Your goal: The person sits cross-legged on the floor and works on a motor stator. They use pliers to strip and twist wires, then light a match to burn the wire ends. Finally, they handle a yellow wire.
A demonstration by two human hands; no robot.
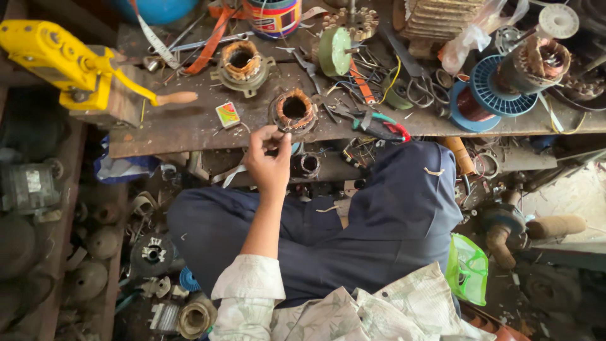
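Copper-orange stator winding (295,108), yellow winding machine (60,60), blue spool (499,88), navy trousers (379,215), green bag (468,268).

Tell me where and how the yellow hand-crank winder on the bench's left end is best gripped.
Grip the yellow winder by its wooden crank handle, coming from the right. That handle juts free past the body toward open bench, slim and rounded. The left hand is at the copper-wound stator; no right hand shows.

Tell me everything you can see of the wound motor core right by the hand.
The motor core is a round metal ring with coppery-orange wire wound around a dark hollow middle. It lies flat, opening up, near the front edge of the worn wooden bench. Loose wire ends trail from it. The left hand reaches its near rim with pinched fingertips; whether they touch the core or only a wire is unclear.
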